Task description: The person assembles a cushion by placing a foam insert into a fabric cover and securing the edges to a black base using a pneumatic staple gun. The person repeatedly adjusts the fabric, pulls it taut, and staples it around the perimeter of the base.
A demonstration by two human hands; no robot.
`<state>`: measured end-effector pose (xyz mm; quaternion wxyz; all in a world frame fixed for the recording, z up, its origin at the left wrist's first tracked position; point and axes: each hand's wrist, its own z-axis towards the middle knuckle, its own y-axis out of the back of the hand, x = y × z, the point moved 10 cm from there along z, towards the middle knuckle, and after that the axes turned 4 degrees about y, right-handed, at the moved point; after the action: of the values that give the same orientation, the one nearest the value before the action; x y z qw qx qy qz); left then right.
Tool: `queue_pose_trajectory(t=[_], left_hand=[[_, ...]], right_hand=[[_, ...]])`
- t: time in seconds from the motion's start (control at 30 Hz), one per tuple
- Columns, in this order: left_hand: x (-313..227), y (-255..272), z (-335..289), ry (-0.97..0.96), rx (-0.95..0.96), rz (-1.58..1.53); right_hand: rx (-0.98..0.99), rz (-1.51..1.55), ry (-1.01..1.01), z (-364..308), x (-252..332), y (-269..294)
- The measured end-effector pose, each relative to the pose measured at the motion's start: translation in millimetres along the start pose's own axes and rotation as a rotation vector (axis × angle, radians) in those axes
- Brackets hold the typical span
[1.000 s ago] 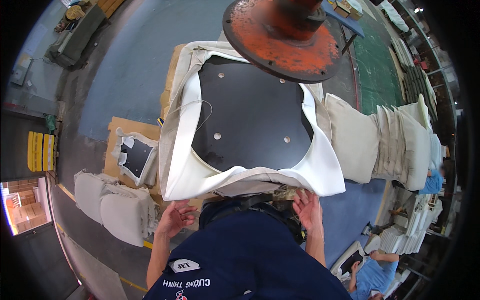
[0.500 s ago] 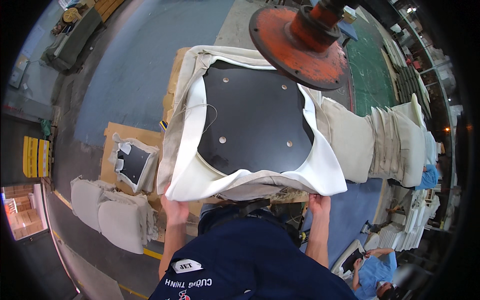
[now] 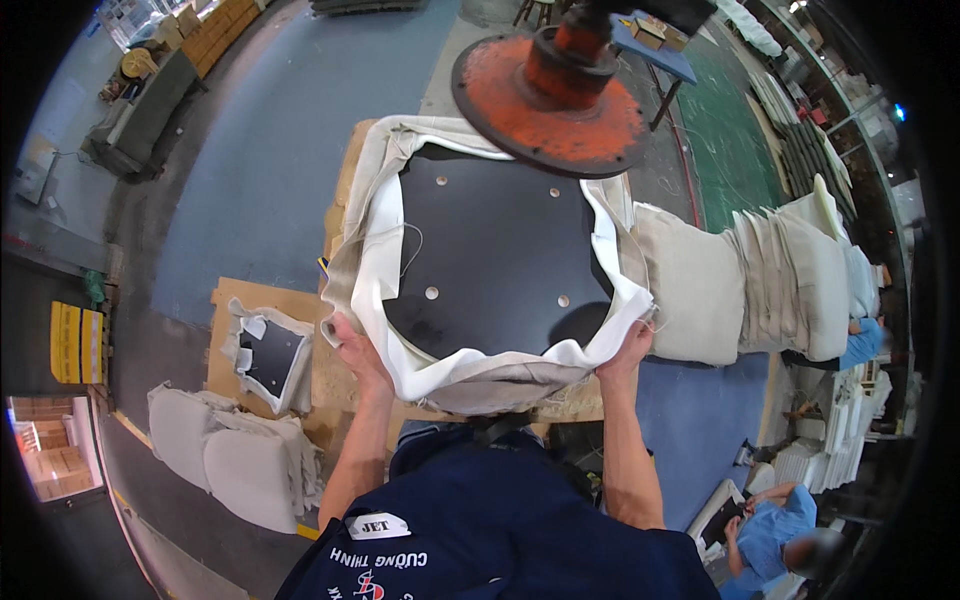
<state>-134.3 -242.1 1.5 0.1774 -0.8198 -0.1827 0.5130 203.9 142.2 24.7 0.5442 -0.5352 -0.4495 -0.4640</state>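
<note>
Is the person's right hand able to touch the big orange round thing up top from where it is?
Probably not without moving. The right hand grips the cream fabric cover at the near edge, while the orange disc sits across the whole black board, at the far side.

Workshop floor is blue-grey, with a green strip at upper right. A stack of beige cushions stands right of centre. Plywood sheet lies at left, a small covered panel on it; two pale cushions lie beside it on the floor. Yellow bin at far left. A blue table stands at top. A person in blue sits at lower right.
</note>
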Motion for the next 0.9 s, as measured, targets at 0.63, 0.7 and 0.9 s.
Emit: queue_pose_trajectory(t=[0.63, 0.7, 0.9], left_hand=[[-18.9, -14.7, 7.2, -0.277, -0.058, 0.567], [-20.7, -11.5, 11.2, -0.293, -0.092, 0.614], [-27.7, -28.8, 3.4, -0.323, -0.042, 0.606]], right_hand=[[0.254, 0.095, -0.135, 2.2, -13.5, -31.0], [0.267, 0.07, -0.121, 2.2, -13.8, -32.1], [0.28, 0.004, -0.154, -1.5, -13.9, -30.5]])
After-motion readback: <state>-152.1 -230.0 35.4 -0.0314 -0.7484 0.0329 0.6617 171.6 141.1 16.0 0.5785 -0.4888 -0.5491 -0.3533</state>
